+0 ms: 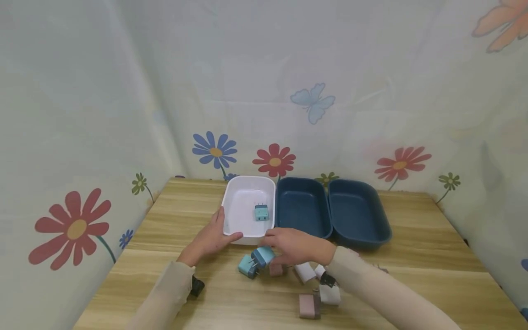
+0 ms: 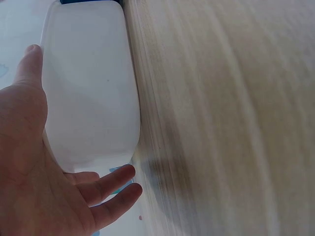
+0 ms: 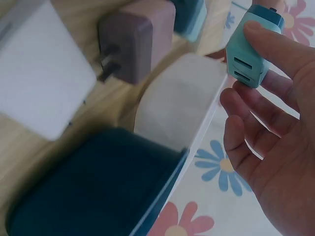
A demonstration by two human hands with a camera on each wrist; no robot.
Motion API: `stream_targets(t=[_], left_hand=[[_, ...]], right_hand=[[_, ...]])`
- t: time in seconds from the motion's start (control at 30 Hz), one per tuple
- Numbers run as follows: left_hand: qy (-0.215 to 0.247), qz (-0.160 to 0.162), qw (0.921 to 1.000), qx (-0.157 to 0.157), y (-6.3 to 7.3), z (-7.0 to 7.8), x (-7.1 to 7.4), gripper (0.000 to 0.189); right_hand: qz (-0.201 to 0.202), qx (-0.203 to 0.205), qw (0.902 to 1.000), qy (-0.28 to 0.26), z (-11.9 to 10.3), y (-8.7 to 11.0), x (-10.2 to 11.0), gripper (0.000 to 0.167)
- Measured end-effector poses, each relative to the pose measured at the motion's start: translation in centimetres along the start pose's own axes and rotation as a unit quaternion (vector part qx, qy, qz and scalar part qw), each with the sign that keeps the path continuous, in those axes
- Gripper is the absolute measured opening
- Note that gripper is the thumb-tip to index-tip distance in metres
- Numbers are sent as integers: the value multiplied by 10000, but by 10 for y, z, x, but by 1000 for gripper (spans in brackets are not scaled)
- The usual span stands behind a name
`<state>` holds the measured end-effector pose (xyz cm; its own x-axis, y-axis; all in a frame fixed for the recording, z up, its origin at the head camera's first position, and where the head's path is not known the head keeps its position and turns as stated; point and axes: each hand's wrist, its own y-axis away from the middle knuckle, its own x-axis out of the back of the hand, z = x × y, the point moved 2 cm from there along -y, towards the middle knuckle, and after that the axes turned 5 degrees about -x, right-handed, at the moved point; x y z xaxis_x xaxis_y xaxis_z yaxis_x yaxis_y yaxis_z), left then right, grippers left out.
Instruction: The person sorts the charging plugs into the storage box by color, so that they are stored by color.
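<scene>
Right hand (image 1: 294,246) pinching a teal charger (image 1: 264,255), off the white bin (image 1: 238,208) at about 5:30.
Clock = head view, bin centre. Left hand (image 1: 209,236) at 8 o'clock, fingers relaxed and extended, touching the bin's near-left corner (not gripping it); second teal charger (image 1: 247,266) on table (image 1: 218,302) at 6, just beside the held one; third (image 1: 261,212) inside bin, toward 4; two dark blue bins (image 1: 303,206) at 3; white charger (image 1: 330,295) and pink charger (image 1: 307,306) near 5.

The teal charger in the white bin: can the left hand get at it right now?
Likely yes: the left hand is at the white bin, whose top is open, and nothing covers the teal charger inside.
</scene>
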<state>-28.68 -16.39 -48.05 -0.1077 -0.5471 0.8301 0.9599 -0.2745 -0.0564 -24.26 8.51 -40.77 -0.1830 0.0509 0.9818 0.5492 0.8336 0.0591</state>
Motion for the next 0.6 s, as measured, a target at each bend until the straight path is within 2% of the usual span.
stream_targets(t=[0.17,0.33,0.6], left_hand=[[-13,15,10000,-21,0,0,1,114],[-71,12,10000,-27,0,1,1,114],[-104,-23,9999,-5,1,0,0,114]], right_hand=[[128,-341,9988,-316,9,-2,8,47],[162,-473,9968,-620,18,-10,14,43],[296,-776,9912,-1030,37,-22,11,46]])
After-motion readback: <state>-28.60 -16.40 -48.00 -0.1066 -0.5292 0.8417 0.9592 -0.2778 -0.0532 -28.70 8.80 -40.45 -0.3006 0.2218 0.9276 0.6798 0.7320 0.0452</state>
